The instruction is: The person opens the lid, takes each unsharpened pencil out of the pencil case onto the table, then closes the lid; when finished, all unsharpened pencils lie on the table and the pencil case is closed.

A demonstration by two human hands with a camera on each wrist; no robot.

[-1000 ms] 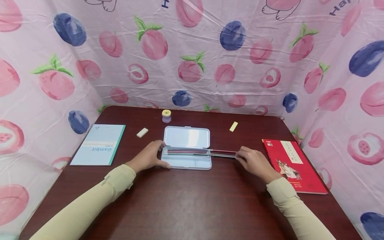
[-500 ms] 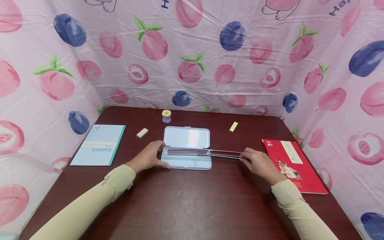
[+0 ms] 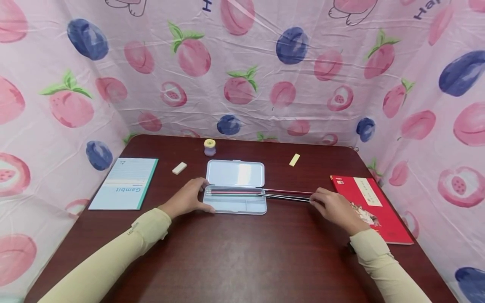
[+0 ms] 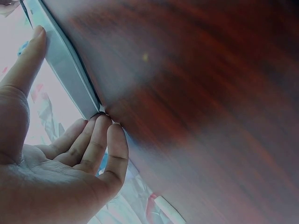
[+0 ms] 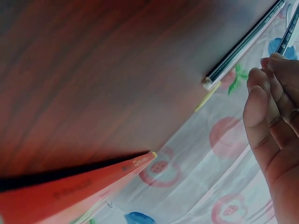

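A pale blue pencil case (image 3: 235, 210) lies open on the table with its lid (image 3: 223, 173) folded back. Several pencils (image 3: 233, 192) rest in its rear compartment. My left hand (image 3: 186, 197) holds the left end of the case, thumb at the front edge and fingers at the back corner. Off to the right, my right hand (image 3: 333, 207) pinches the end of a dark pencil (image 5: 290, 31) between thumb and fingertips. That pencil reaches back to the right rim of the case. Dark pencils (image 5: 245, 44) lie beside it in the right wrist view, and a red one (image 3: 289, 192) shows behind.
Behind the case stand a yellow and purple spool-shaped object (image 3: 209, 147), a white eraser (image 3: 179, 168) and a small yellow strip (image 3: 294, 160). A light blue notebook (image 3: 123, 185) lies left. A red book (image 3: 379, 214) lies under and beyond the right forearm.
My right hand has moved to the right, drawing the dark pencil farther out of the case. The left hand and the case have stayed in place.
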